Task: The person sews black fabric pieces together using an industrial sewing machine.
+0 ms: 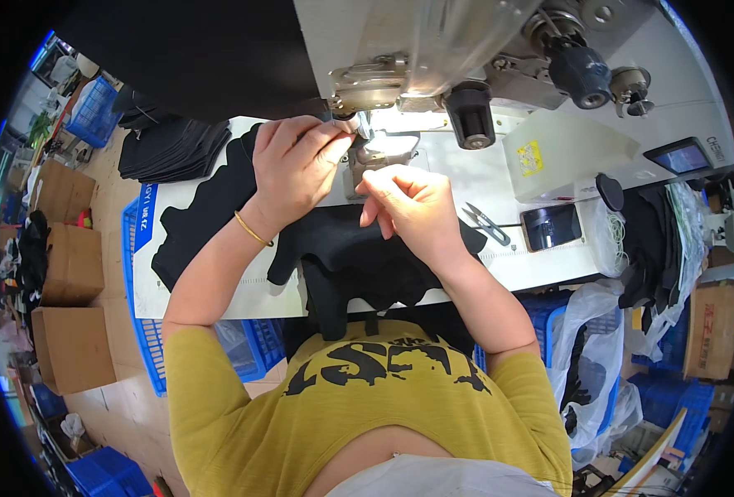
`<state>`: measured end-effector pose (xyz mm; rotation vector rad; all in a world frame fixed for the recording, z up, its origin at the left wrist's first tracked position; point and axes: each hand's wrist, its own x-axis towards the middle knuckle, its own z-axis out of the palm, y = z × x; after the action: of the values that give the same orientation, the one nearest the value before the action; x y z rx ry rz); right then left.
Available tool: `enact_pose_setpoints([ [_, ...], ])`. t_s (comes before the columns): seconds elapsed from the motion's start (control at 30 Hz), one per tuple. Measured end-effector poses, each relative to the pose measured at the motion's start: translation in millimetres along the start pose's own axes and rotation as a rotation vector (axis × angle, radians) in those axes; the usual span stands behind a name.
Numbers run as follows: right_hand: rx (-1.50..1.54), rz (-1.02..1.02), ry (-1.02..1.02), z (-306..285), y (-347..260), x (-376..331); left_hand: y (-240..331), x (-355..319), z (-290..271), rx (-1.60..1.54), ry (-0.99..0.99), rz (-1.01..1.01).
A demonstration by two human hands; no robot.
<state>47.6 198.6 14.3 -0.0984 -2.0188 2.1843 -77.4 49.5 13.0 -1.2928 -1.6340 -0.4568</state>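
Note:
An industrial sewing machine [541, 124] stands across the far side of the white table, with a lit area under its head. My left hand [296, 166], a gold bangle on its wrist, reaches up to the needle area with fingers pinched together; their tips are partly hidden against the metal parts. Just right of it, my right hand [412, 211] hovers before the lit area, thumb and fingers curled into a pinch. Anything between either hand's fingertips is too small to make out. Black fabric [346, 248] lies below both hands and hangs over the table's near edge.
Thread snips [486, 222] and a phone [551, 228] lie right of my right hand. A stack of black cut pieces [175, 149] sits at the far left. Blue crates [139, 315] flank the table, with cardboard boxes [73, 348] further left and plastic bags [586, 348] at right.

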Motion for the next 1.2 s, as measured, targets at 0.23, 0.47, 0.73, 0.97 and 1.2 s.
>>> enact_pose_setpoints([
  [0.23, -0.402, -0.23, 0.066, -15, 11, -14, -4, 6, -7, 0.008, -0.028, -0.03],
  [0.47, -1.313, -0.052, 0.102, -56, 47, -43, -37, -28, -2, -0.563, -0.232, -0.903],
  [0.73, -1.236, -0.31, 0.228, -42, 55, -50, -25, 18, -67, -0.614, -0.102, -0.994],
  [0.97, -0.972, -0.733, 0.101, -66, 49, -36, -63, -62, -88, 0.405, -0.421, -0.396],
  [1.2, -0.653, -0.569, 0.083, -22, -1, -52, 53, 9, -51, -0.761, -0.578, -0.368],
])
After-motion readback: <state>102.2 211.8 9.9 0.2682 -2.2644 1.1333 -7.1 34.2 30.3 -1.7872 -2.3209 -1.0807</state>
